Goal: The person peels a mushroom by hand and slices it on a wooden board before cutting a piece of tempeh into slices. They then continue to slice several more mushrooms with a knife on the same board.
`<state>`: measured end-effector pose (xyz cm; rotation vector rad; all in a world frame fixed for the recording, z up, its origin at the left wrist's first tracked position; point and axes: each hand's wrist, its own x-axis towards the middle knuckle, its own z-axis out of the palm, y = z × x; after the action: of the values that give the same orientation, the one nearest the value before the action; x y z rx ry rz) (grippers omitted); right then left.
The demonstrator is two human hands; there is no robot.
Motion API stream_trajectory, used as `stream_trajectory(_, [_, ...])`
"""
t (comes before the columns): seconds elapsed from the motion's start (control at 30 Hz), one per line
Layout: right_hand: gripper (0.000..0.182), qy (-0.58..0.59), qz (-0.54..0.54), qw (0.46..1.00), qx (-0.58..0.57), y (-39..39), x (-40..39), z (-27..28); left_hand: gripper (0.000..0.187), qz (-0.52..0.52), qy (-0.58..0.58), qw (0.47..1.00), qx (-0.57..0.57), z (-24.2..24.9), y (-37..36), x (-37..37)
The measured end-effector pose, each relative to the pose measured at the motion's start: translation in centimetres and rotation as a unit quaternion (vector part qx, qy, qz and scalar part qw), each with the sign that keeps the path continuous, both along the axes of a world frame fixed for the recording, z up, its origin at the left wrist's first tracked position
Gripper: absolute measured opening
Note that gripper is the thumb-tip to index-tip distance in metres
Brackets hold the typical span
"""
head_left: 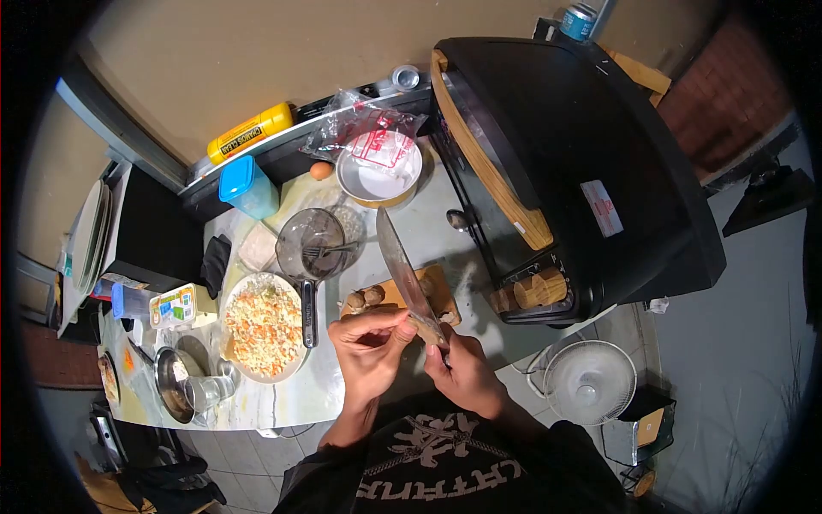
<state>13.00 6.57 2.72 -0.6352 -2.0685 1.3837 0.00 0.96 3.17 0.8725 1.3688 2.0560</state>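
Note:
My right hand (pixel 465 374) is wrapped round the handle of a large kitchen knife (pixel 401 261), whose broad blade points up and away from me. Close to the base of the blade, my left hand (pixel 371 349) pinches a small brownish piece (pixel 425 331), which looks like part of a mushroom. Behind both hands lies a wooden cutting board (pixel 442 295), partly covered by the knife. Several round brown mushrooms (pixel 366 298) rest on its left side.
Left of the board are a plate of chopped orange and white food (pixel 264 330) and a glass-like bowl with a fork (pixel 310 242). Farther back stand a white pan (pixel 377 184), an egg (pixel 321 170) and a blue-lidded container (pixel 249 187). A large black oven (pixel 591 171) fills the right.

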Motion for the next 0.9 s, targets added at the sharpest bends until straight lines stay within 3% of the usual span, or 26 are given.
stream_trajectory(0.57, [0.017, -0.064, 0.026, 0.997, -0.017, 0.4, 0.5, 0.2, 0.013, -0.073, -0.032, 0.997, -0.007, -1.5, -0.1, -0.8])
stream_trajectory(0.67, [0.017, -0.050, 0.016, 0.998, -0.033, 0.3, 0.2, 0.0, 0.015, -0.098, -0.074, 0.992, 0.018, -2.6, -0.1, -0.7])
stream_trajectory(0.73, [0.017, -0.058, -0.007, 0.998, -0.035, 0.2, 0.0, -0.7, 0.017, -0.114, -0.164, 0.979, 0.035, -3.2, 0.1, -0.4])
stream_trajectory(0.8, [0.017, -0.057, -0.021, 0.998, -0.035, 0.1, -0.2, -1.6, 0.012, -0.105, -0.165, 0.980, 0.023, -4.5, 0.2, -0.1])
stream_trajectory(0.9, [0.016, -0.070, -0.033, 0.996, -0.054, 0.1, -0.2, -3.7, 0.014, -0.139, -0.345, 0.928, -0.033, -5.9, 0.0, 0.3])
